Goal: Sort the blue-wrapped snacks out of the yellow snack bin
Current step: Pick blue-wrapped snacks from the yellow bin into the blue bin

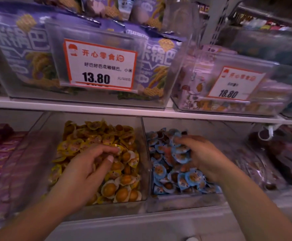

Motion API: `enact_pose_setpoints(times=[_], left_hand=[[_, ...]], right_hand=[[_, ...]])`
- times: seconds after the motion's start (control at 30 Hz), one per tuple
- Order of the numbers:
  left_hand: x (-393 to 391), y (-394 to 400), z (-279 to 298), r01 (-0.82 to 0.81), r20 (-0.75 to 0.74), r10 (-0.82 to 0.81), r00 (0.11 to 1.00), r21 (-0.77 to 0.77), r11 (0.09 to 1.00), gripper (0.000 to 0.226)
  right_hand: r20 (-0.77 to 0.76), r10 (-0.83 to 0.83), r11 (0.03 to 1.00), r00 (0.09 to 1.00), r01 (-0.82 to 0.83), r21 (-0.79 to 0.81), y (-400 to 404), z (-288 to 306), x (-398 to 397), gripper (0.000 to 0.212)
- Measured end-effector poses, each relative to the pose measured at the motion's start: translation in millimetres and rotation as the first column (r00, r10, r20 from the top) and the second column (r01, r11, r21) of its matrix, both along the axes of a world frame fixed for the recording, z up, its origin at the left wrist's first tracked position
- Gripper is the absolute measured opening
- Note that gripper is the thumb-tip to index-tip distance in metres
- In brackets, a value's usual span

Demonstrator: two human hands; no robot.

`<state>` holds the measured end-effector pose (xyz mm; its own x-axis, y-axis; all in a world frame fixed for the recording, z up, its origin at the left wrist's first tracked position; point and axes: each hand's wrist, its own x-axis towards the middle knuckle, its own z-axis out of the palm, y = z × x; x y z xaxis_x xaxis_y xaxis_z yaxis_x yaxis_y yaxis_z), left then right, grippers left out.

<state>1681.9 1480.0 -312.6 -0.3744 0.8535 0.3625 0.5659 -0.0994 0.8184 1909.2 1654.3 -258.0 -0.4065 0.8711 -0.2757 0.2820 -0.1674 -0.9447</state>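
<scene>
Currently both hands work on the lower shelf. Left hand is in the yellow snack bin, fingers curled down into the yellow packets, thumb and forefinger nearly closed; whether they pinch one packet I cannot tell, the fingertips hide it. Right hand is over the adjoining bin on the right, its grip half closed around a few blue-wrapped snacks above the blue heap.

No blue wrapper shows on the surface of the yellow bin; any left there would be buried or under the left hand.

Handling, judged: each piece looks like a small round egg sealed in a flat film wrapper with a wide fringe. Light, hard core, thin crinkly skirt, probably slick. Best hold is a pinch on the skirt edge, or a scoop under several at once. Not fragile to a light pinch, but loose pieces slide off each other.

Orientation: packets lie at random, some face up, some on edge. Roughly round, so no clear long axis; the flat face is the only direction that matters.

Clear bins with price cards sit on the shelf above.
</scene>
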Motion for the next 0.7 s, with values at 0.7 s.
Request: enact_pose_setpoints(times=[0.7], left_hand=[[-90, -82, 15, -0.162, -0.661, 0.036, 0.75, -0.13, 0.978, 0.037]], right_hand=[[0.407, 0.742, 0.448, 0.532, -0.846, 0.289, -106, -31, -136, 0.029]])
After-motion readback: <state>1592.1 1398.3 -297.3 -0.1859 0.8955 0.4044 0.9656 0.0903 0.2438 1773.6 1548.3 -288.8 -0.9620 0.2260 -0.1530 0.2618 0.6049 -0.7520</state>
